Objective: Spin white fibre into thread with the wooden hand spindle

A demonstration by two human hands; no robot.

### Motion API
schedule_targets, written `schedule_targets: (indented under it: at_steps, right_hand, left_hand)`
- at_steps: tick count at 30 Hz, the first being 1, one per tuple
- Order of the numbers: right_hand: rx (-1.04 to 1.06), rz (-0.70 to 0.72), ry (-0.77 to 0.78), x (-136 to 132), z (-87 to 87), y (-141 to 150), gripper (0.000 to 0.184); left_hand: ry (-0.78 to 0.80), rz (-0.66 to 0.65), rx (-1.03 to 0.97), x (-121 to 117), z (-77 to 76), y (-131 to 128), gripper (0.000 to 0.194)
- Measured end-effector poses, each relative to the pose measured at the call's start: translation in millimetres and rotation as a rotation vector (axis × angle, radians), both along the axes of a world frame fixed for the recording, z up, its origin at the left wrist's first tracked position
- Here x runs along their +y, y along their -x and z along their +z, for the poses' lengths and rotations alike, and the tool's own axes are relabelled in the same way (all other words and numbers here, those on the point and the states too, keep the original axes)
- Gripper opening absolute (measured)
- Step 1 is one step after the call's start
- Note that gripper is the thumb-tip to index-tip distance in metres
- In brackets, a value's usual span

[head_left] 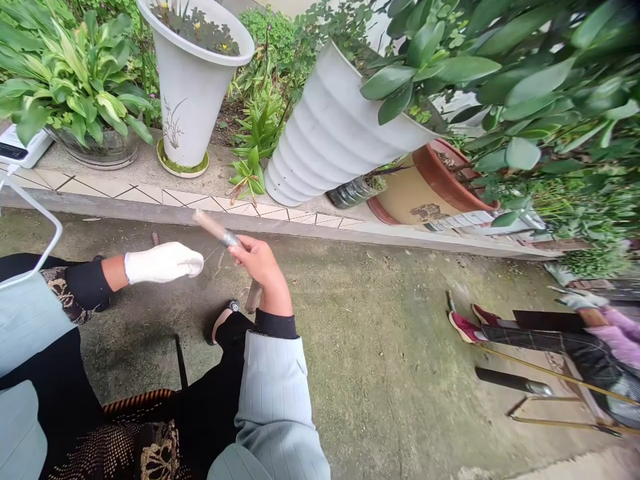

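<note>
My right hand (pixel 257 263) is bare and closed around a pale wooden stick (pixel 213 229) with a silver metal band (pixel 231 239) near my fingers. A second wooden piece (pixel 253 297) juts out below that hand. My left hand (pixel 163 263), in a white knit glove, is held level a little to the left of the stick, apart from it. A very thin line seems to run between the glove and the stick. The glove hides the fingers' position.
Cracked concrete ground lies below my hands, and a tiled kerb (pixel 165 200) with large white planters (pixel 190 87) runs behind it. At the right, a person in pink sleeves (pixel 617 337) and red shoes (pixel 465 327) sits beside a long yellow rod (pixel 560 377).
</note>
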State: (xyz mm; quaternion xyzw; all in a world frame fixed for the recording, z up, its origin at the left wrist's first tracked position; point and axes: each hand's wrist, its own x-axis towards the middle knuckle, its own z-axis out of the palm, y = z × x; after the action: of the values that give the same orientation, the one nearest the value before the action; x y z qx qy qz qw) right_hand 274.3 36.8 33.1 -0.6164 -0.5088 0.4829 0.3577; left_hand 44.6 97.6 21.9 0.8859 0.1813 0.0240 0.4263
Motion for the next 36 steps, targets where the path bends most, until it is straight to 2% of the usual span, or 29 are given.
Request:
schedule_targets:
  at_steps: [4, 8, 11, 13, 15, 17, 18, 19, 20, 22, 24, 26, 28, 31, 34, 36]
  right_hand:
    - [-0.186, 0.052, 0.022, 2.8, -10.0, 3.7, 0.024]
    - [-0.334, 0.091, 0.024, 1.8, -8.8, 7.5, 0.024]
    - [-0.494, 0.129, 0.082, 2.5, -6.9, 15.0, 0.023]
    - [-0.604, 0.275, 0.189, 2.9, -6.1, 22.3, 0.019]
    - [-0.562, 0.560, 0.353, 1.5, -4.0, 28.2, 0.015]
    - [-0.298, 0.832, 0.459, -2.4, 1.3, 28.9, 0.013]
    - [-0.124, 0.880, 0.448, -4.9, 5.3, 26.6, 0.017]
    - [0.042, 0.852, 0.392, -7.4, 9.7, 22.8, 0.024]
    - [0.175, 0.737, 0.296, -9.5, 14.1, 17.8, 0.032]
    - [0.316, 0.339, 0.077, -11.3, 20.2, 6.9, 0.036]
    - [0.354, -0.015, -0.071, -8.8, 19.5, -1.2, 0.034]
    - [0.303, -0.184, -0.085, -3.4, 11.5, -3.8, 0.033]
    - [0.163, -0.189, -0.015, 2.3, 0.0, -1.9, 0.030]
    - [-0.185, -0.067, 0.075, 6.0, -12.1, 4.5, 0.024]
    - [-0.531, 0.120, 0.151, 3.9, -10.8, 10.6, 0.020]
    - [-0.645, 0.268, 0.221, 1.9, -6.5, 13.9, 0.018]
  left_hand:
    - [-0.037, -0.048, -0.026, -4.3, 4.7, -3.2, 0.021]
    - [-0.044, -0.074, -0.028, -5.8, 4.5, -4.0, 0.022]
    - [-0.099, -0.081, 0.009, -5.7, 2.4, -2.6, 0.023]
    - [-0.142, -0.073, 0.048, -3.9, 2.0, -0.1, 0.024]
    - [-0.144, -0.079, 0.066, -0.3, 3.2, 3.1, 0.024]
    - [-0.063, -0.101, 0.055, 4.5, 5.6, 6.2, 0.024]
    - [0.007, -0.096, 0.040, 7.0, 6.8, 7.3, 0.024]
    - [0.087, -0.067, 0.016, 9.2, 7.8, 8.1, 0.024]
    - [0.164, -0.015, -0.013, 10.9, 8.4, 8.4, 0.026]
    - [0.277, 0.117, -0.066, 11.7, 8.4, 7.7, 0.030]
    - [0.324, 0.190, -0.070, 8.6, 7.4, 5.3, 0.032]
    - [0.331, 0.151, -0.031, 2.3, 6.8, 2.0, 0.030]
    - [0.314, 0.051, 0.004, -4.5, 7.3, -1.1, 0.027]
    - [0.261, -0.064, 0.012, -10.4, 9.3, -3.5, 0.025]
    - [0.218, -0.093, 0.019, -9.3, 10.7, -2.2, 0.023]
    - [0.211, -0.078, 0.029, -6.5, 11.7, -0.1, 0.022]
